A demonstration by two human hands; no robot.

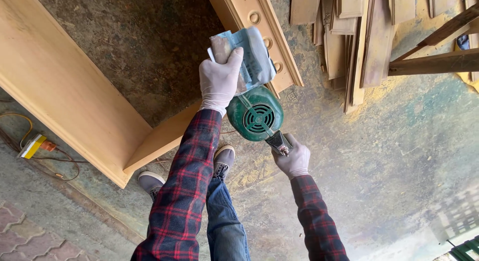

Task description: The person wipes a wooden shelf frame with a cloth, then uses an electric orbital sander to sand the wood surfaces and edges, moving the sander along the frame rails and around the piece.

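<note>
View: head camera looking straight down past the person's arms to a dusty concrete floor.

Tool: a green power sander with a round vented motor housing; its dust-coated front body runs up and away from the person.

Long axis of tool: slightly slanted, from the dark rear handle near the person to the pale front end far from them.

Left hand: in a white glove, laid over the front body and clenched on it; this hand lies farther out along the tool.

Right hand: gloved, wrapped around the rear handle, so its grip sits at the near end, just below and right of the motor housing.

Position of tool: between the two hands, over the right end of a moulded wooden panel; whether its base touches the wood cannot be told.

Left of scene: a long pale wooden board crossing diagonally, with a yellow plug block and cable on the ground beside it.

Far right: a stack of wooden planks and a dark timber frame.

Below the arms: blue jeans and grey shoes.
</note>
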